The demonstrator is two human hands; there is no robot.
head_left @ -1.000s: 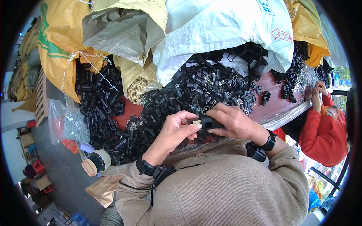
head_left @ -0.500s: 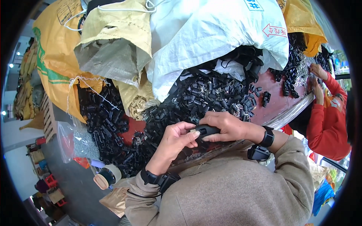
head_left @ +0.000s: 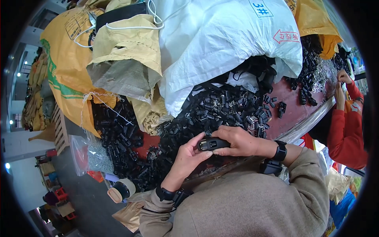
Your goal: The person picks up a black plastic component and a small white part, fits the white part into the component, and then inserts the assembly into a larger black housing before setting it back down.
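Observation:
A black oblong plastic casing (head_left: 213, 144), with a slot in its upper face and metal showing at its left end, is held level between my hands above the table's near edge. My right hand (head_left: 239, 141) wraps its right end. My left hand (head_left: 188, 156) grips the other end with thumb and fingertips. Just beyond my fingers spreads a heap of small black plastic parts (head_left: 225, 108), with bits of bright metal among them.
A white woven sack (head_left: 229, 43) and a yellow sack (head_left: 71, 55) stand behind the heap. A lidded jar (head_left: 125, 189) and a clear bag of metal pieces (head_left: 98, 156) lie left. At right, a co-worker in red sleeves (head_left: 343, 126) handles parts on the red tabletop (head_left: 286, 124).
The casing has turned so its slotted face and metal-bearing end show. My left hand has come closer around its left end. The co-worker's hands have shifted slightly right.

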